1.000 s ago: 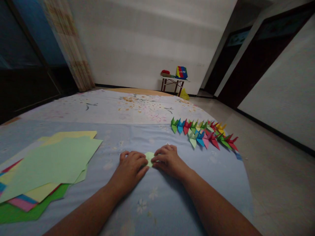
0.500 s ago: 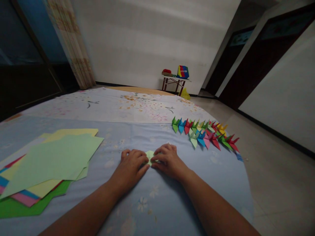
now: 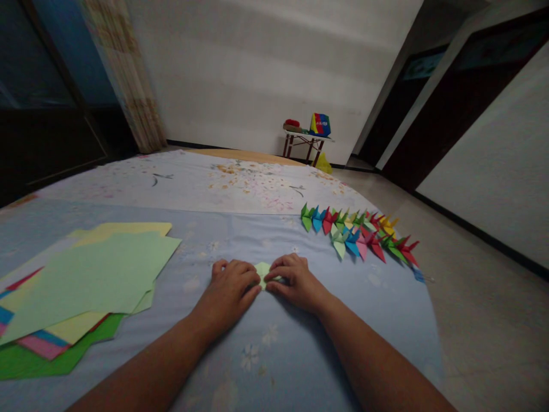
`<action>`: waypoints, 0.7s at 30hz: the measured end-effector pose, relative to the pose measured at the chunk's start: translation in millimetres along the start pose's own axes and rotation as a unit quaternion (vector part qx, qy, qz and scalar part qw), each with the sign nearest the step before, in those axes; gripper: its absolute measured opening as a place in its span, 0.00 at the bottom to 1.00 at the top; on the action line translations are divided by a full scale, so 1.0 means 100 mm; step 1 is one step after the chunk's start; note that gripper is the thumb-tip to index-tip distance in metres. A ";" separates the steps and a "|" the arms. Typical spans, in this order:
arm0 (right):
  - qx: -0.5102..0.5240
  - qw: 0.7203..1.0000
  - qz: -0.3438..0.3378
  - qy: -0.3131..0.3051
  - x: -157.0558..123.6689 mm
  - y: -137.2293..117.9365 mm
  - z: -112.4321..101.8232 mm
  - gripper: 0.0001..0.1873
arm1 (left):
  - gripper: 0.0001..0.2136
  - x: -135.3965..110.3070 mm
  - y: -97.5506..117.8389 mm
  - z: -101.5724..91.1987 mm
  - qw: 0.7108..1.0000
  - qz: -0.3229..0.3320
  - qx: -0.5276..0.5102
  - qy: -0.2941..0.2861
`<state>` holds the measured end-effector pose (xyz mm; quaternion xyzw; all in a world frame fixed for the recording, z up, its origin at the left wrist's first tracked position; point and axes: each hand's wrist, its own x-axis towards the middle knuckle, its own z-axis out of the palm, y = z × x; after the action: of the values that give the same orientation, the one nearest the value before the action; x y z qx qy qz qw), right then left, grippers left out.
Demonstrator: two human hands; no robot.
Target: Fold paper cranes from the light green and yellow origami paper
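Observation:
A small piece of folded pale green paper (image 3: pixel 263 271) lies on the blue part of the tablecloth, mostly covered by my fingers. My left hand (image 3: pixel 230 286) grips its left side, with thumb and fingers drawn together at the edge. On the opposite side my right hand (image 3: pixel 295 280) pinches the paper between thumb and fingertips. Both hands rest low on the cloth, close together. The exact folds under the fingers are hidden.
Loose coloured sheets (image 3: pixel 94 274) are stacked at the left. Two rows of folded paper cranes (image 3: pixel 360 234) stand at the right, near the round table's edge. Beyond the floral tablecloth (image 3: pixel 240 183), a small side table (image 3: pixel 306 137) stands by the wall.
Both hands keep nearly the same place on the paper. The right fingers have shifted very slightly to the right, showing a little more of the paper. The view has moved a touch.

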<state>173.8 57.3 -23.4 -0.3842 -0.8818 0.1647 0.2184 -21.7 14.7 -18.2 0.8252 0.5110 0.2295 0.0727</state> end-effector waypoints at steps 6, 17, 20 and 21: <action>-0.006 1.000 -0.001 0.005 0.00 0.02 0.02 0.06 | 0.06 0.00 0.00 0.01 1.000 0.001 0.003 0.006; -0.019 1.000 0.008 0.016 0.03 0.02 0.02 0.08 | 0.05 0.00 0.00 0.01 1.000 -0.012 0.003 0.002; -0.024 0.999 0.017 0.014 0.05 0.00 0.04 0.07 | 0.05 0.01 0.00 0.02 0.999 -0.033 -0.012 -0.001; -0.025 0.999 0.020 0.014 0.06 -0.01 0.04 0.06 | 0.05 0.01 0.00 0.02 0.999 -0.042 -0.017 -0.001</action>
<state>167.8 60.5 -25.3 -0.4094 -0.8747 0.1415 0.2174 -19.9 15.8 -19.4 0.8018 0.5412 0.2342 0.0969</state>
